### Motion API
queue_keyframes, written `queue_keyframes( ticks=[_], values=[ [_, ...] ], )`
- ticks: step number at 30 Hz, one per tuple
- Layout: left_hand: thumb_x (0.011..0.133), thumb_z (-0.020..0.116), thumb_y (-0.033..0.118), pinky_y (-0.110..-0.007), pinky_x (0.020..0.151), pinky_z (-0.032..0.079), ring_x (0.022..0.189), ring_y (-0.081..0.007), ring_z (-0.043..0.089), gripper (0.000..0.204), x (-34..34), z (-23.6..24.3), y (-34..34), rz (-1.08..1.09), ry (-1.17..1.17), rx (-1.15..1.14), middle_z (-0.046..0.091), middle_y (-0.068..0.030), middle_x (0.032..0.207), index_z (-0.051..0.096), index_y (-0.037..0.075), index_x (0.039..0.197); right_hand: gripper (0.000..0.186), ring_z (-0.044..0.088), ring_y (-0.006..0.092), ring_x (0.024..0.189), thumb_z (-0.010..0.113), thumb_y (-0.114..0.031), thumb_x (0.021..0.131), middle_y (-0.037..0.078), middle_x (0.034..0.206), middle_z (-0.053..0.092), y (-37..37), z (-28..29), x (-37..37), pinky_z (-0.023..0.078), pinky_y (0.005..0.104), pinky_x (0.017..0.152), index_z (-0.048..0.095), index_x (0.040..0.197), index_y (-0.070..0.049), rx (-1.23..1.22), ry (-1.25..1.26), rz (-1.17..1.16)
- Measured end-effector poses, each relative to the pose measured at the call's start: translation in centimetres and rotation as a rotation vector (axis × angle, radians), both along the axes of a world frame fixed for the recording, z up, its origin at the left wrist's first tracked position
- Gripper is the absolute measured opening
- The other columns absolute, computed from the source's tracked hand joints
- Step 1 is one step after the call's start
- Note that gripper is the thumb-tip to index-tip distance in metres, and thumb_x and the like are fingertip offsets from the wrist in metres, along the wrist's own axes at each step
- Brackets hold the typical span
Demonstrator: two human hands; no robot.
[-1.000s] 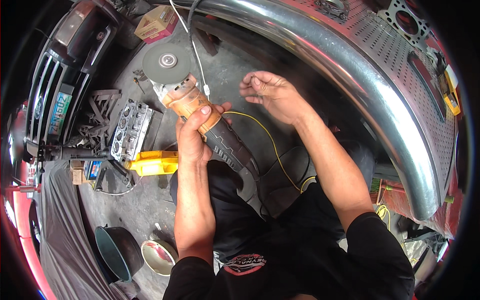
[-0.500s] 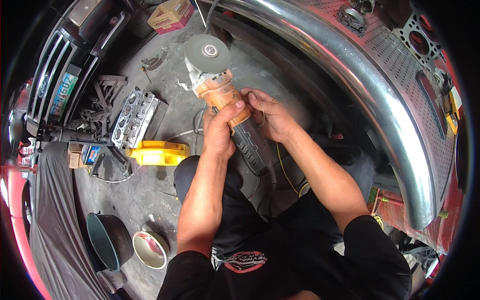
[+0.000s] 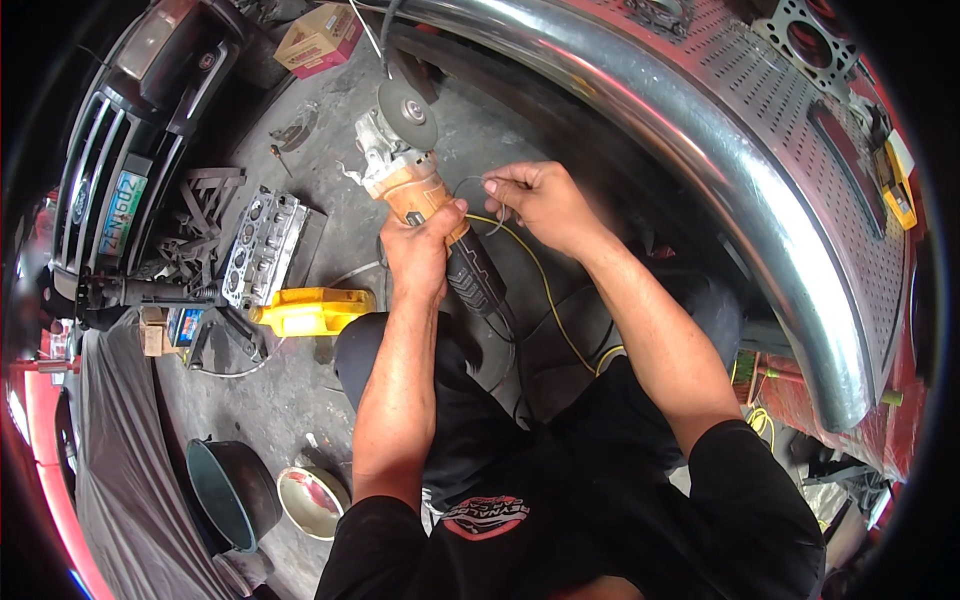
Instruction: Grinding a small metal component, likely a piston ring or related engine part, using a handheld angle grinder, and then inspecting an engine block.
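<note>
My left hand (image 3: pixel 418 248) is wrapped round the orange and black angle grinder (image 3: pixel 407 188), its thumb across the housing. The grinder's grey disc (image 3: pixel 408 115) points up and away from me, seen at a slant. To the right of the tool, my right hand (image 3: pixel 550 210) is closed in a pinch, apart from the grinder. A thin looped wire (image 3: pixel 468 180) runs from its fingertips toward the grinder's body; where its far end sits is hidden. Behind the tool passes a yellow cable (image 3: pixel 540 265).
A shiny curved metal bar (image 3: pixel 690 130) edges a perforated bench top (image 3: pixel 760 130) on the right. On the floor at left are a cylinder head (image 3: pixel 265 245), a yellow jug (image 3: pixel 315 312), a dark basin (image 3: pixel 235 495) and a cream bowl (image 3: pixel 312 500). Beyond stands a cardboard box (image 3: pixel 318 38).
My right hand has drawn away from the grinder to the right, the thin wire between its fingers. The grinder has shifted slightly left and rolled, turning its disc more edge-on.
</note>
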State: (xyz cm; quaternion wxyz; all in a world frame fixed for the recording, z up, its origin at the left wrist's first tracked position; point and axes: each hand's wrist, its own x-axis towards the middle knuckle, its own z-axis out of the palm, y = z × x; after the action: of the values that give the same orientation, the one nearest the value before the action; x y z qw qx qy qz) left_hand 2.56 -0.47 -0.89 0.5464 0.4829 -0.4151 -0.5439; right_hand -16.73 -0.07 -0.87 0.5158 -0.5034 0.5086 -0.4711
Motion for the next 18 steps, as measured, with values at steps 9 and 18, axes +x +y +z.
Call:
queue_keyframes(
  ticks=[9,18],
  values=[
    [0.086,0.082,-0.004,-0.032,0.074,0.058,0.081,-0.0163,0.071,0.032,0.2,0.9,1.2,-0.071,-0.056,-0.040,0.074,-0.0074,0.098,0.067,-0.001,0.114,0.022,0.066,0.0085,0.073,0.071,-0.015,0.107,0.004,0.088,0.075,-1.8,-1.6,-1.5,0.050,0.0260,0.060,0.076,0.117,0.003,-0.097,-0.027,-0.240],
    [0.085,0.081,-0.003,-0.034,0.069,0.063,0.077,-0.0189,0.072,0.032,0.0,1.4,1.6,-0.208,-0.049,0.143,0.073,-0.0093,0.096,0.068,-0.003,0.114,0.021,0.068,0.0089,0.071,0.071,-0.014,0.106,0.004,0.087,0.075,-2.8,-2.8,-1.0,0.051,0.0255,0.058,0.076,0.117,0.004,-0.127,-0.046,-0.277]
  ],
)
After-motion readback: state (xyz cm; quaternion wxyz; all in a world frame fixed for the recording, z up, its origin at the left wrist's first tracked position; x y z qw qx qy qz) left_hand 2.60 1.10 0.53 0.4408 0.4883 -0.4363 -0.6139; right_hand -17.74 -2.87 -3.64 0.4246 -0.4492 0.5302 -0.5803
